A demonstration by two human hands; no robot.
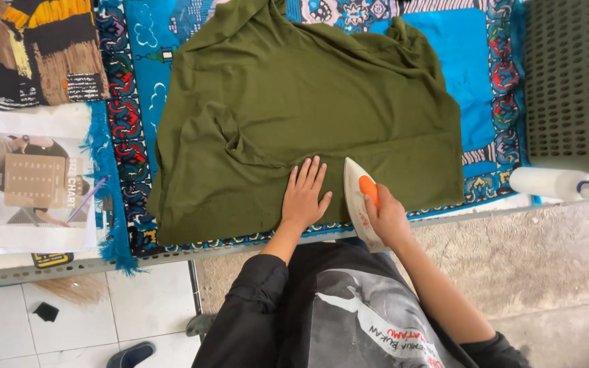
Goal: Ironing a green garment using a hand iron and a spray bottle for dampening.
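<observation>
Your left hand (303, 194) lies flat on the olive green cloth (308, 116), palm down, fingers (308, 174) stretched out and slightly spread toward twelve o'clock, holding nothing and only pressing the fabric near its lower edge. Your right hand (386, 217) sits just at three o'clock of the left, its fingers wrapped tight around the orange handle of the white iron (359, 201). The iron's sole rests on the cloth, nose pointing to twelve o'clock, its rear end reaching past the cloth's near hem and over the edge of the table (69, 269).

The green cloth is spread wide over a blue patterned rug (475, 75) that covers the table; it fills the middle of the view, with a rumpled fold at nine o'clock from your left hand and loose bunching along its far edge at twelve o'clock. The rug's fringed border (107, 204) shows at nine o'clock of the cloth.

Further toward nine o'clock lies a printed sheet (35, 180) with a purple pen (88, 199) resting on it, and beyond that, at eleven o'clock, a brown, yellow and black fabric (35, 51). At two o'clock stands a grey perforated basket (570, 82), and just below it, at three o'clock, a white bottle (547, 182) lies on its side at the table's edge.
</observation>
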